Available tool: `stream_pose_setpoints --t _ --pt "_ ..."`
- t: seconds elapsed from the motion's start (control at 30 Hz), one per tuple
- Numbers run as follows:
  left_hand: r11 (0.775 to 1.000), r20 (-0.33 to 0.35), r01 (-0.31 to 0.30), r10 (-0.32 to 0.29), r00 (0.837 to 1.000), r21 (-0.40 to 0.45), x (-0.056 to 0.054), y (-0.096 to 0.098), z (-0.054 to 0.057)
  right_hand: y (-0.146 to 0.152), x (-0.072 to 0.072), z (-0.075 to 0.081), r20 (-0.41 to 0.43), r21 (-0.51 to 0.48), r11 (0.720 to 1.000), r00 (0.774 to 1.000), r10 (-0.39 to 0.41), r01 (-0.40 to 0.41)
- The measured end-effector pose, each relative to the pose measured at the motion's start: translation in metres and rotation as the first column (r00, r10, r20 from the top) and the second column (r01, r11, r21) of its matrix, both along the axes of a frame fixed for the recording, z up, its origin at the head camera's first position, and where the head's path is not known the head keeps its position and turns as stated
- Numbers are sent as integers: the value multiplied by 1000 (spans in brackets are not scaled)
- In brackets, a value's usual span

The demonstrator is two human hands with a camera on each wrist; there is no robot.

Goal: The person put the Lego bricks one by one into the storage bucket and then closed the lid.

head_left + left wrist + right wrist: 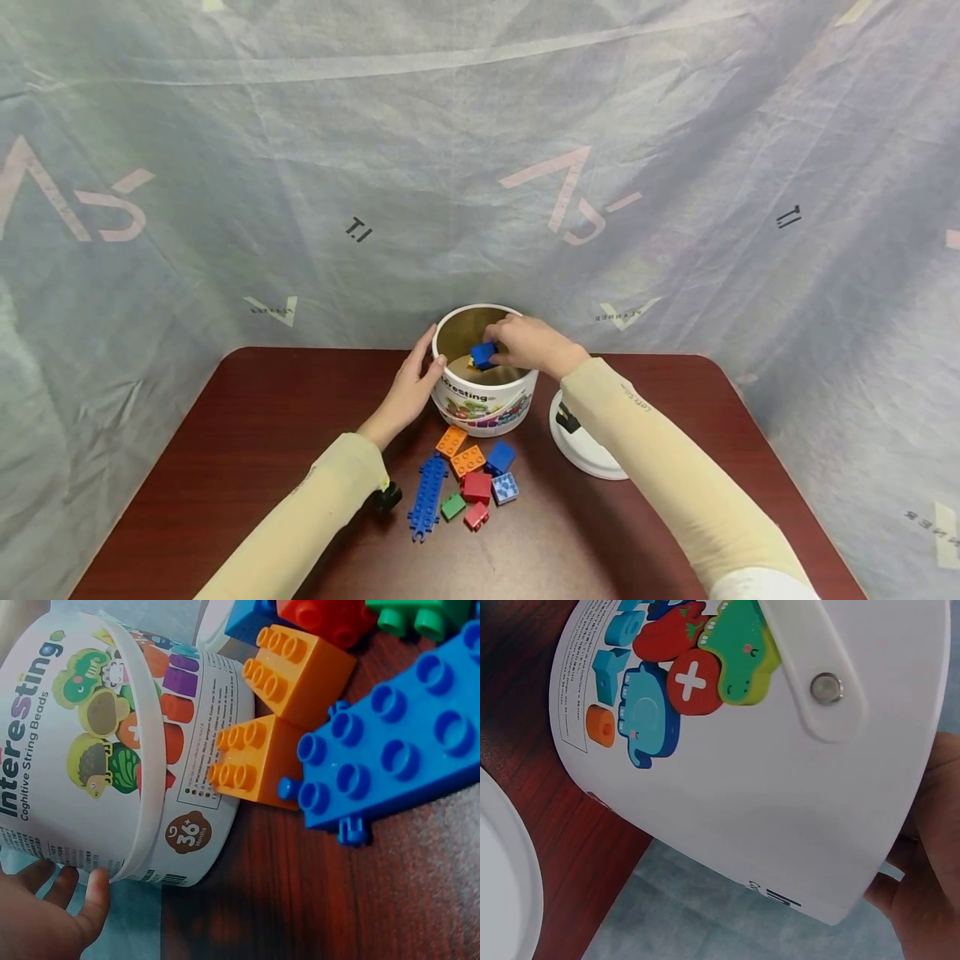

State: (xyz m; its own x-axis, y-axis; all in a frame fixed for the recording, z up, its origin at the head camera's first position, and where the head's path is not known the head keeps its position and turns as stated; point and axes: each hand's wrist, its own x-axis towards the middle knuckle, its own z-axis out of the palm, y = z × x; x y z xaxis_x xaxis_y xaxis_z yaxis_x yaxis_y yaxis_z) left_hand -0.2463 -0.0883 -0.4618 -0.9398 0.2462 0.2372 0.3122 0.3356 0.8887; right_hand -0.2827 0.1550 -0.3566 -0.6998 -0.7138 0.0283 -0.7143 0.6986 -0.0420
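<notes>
A white bucket (pixel 487 408) with printed toy pictures stands upright, its mouth uncovered. My left hand (pixel 408 387) holds it at the left side, fingers along the wall and thumb near the rim; the left wrist view shows that hand (pixel 56 911) against the printed wall. With my right hand (pixel 528 343) I pinch a blue toy block (pixel 482 356) over the bucket's mouth, a bit of yellow showing beside it. In the right wrist view the right hand (pixel 930 840) appears past the rim, and the bucket wall hides the block.
In front of the bucket lie orange blocks (pixel 468 461), a long blue block base (pixel 427 496), red blocks (pixel 477 487), a green block (pixel 453 506), a blue block (pixel 500 457) and a light-blue patterned block (pixel 506 488). A white lid (pixel 585 450) lies right, partly under my right forearm.
</notes>
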Motion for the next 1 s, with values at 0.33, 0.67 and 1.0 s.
stream_pose_setpoints --t 0.33,0.67,1.0 --pt "1000 1 -1 1 1000 3 0 1 0 8 1 -2 -11 -56 998 1000 -13 12" --pt "1000 -8 14 -14 1000 15 0 0 0 21 18 11 -74 -152 986 995 60 -71" --pt "1000 -1 11 -11 1000 11 -1 -1 -1 35 42 17 -111 -213 969 988 106 -128"
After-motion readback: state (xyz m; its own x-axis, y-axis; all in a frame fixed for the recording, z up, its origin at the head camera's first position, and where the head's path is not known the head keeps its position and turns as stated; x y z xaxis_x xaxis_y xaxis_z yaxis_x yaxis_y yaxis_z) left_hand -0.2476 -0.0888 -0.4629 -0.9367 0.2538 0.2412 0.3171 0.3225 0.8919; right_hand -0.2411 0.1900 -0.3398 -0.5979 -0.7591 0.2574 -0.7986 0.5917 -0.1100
